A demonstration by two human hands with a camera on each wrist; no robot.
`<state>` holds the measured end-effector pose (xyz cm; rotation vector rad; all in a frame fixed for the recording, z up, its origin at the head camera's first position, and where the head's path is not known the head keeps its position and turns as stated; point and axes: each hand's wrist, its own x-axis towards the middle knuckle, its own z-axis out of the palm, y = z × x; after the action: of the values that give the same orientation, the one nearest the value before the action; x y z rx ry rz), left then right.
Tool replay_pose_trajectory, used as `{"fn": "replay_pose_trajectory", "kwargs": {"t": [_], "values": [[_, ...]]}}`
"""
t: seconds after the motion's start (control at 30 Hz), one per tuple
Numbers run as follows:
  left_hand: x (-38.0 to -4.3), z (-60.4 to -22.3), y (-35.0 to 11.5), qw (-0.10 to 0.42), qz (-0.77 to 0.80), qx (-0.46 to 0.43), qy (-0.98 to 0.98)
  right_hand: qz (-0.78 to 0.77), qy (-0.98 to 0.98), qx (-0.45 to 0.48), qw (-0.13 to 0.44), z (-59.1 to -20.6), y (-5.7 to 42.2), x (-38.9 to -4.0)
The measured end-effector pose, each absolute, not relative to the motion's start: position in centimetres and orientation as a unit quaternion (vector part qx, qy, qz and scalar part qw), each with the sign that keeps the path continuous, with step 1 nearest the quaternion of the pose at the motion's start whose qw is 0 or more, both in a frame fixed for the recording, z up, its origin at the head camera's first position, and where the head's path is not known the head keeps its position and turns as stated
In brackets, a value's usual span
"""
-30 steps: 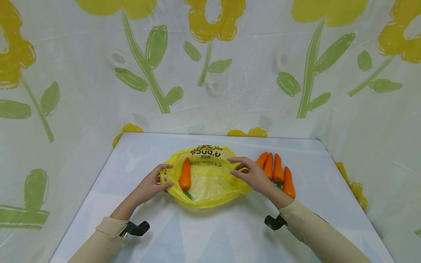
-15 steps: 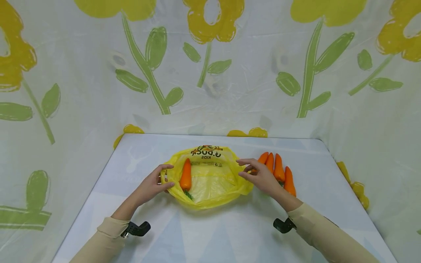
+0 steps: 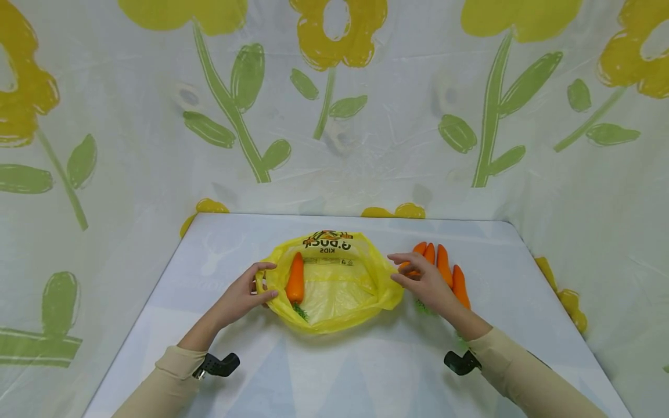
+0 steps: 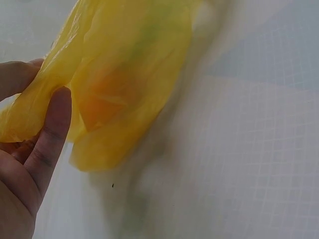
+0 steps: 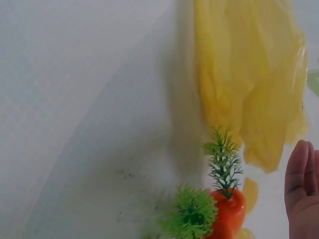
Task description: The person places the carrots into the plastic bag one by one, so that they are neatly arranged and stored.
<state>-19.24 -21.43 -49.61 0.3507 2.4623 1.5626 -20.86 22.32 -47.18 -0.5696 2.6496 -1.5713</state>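
A yellow plastic bag point(image 3: 334, 290) lies with its mouth spread wide, printed lettering at the back. Inside its left part rests one orange carrot point(image 3: 295, 281) with a green top. My left hand point(image 3: 247, 294) holds the bag's left edge; in the left wrist view the bag's film point(image 4: 124, 99) passes between thumb and fingers. My right hand point(image 3: 427, 285) is just off the bag's right side, holding nothing, and overlaps several carrots point(image 3: 443, 262) in the head view. The right wrist view shows a carrot point(image 5: 232, 206) with its feathery green top beside the bag.
A white table point(image 3: 324, 389) with pale blue triangles carries everything. Flower-printed white sheeting point(image 3: 387, 151) surrounds it at the back and both sides. A dark wrist camera point(image 3: 219, 364) is strapped on each forearm.
My right hand has moved right, from over the bag's right part to beside it, toward the loose carrots. My left hand and the carrot in the bag have stayed in place.
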Motion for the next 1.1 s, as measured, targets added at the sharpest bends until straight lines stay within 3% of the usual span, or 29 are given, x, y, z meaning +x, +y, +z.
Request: {"fn": "replay_pose_trajectory", "kwargs": {"t": [0.83, 1.1], "values": [[-19.2, -49.8, -21.6, 0.106, 0.532, 0.117, 0.832, -0.475, 0.869, -0.137, -0.004, -48.5, 25.8, -19.3], [-19.2, -49.8, -21.6, 0.106, 0.532, 0.117, 0.832, -0.440, 0.889, -0.121, -0.033, -48.7, 27.2, -19.0]]}}
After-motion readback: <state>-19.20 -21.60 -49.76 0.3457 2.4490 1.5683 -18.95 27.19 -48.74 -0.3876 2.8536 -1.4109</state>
